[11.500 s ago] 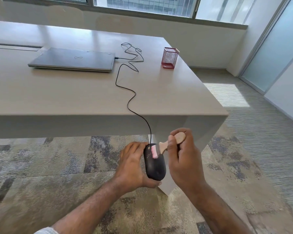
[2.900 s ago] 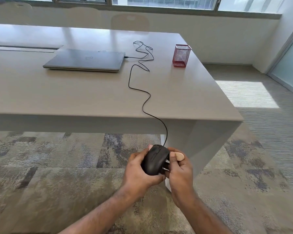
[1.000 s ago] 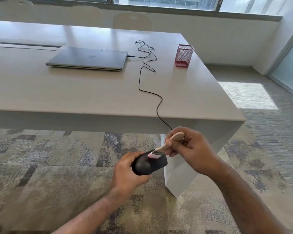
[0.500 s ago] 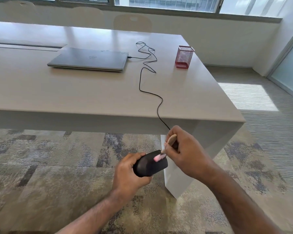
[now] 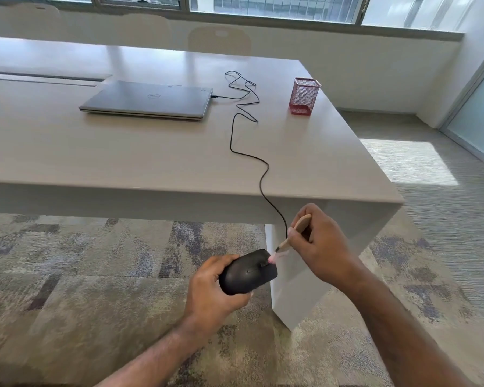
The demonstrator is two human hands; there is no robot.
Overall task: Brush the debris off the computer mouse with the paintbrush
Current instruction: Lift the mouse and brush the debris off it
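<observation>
My left hand (image 5: 210,291) grips a black wired computer mouse (image 5: 248,272) in the air below the table's front edge, its front end pointing right. My right hand (image 5: 323,247) holds a small paintbrush (image 5: 292,236) with a pale wooden handle. The brush's pink bristles touch the mouse's front end near the scroll wheel and look blurred. The mouse's black cable (image 5: 252,160) runs up over the table edge.
On the beige table (image 5: 123,163) lie a closed grey laptop (image 5: 148,100), with the cable plugged into its right side, and a red mesh pen holder (image 5: 304,96). The table's white leg panel (image 5: 294,291) stands right behind the mouse. Patterned carpet lies below.
Over the last second the brush has swept from the top of the mouse to its front end. Earlier, my left hand turned the mouse from upright to lying sideways.
</observation>
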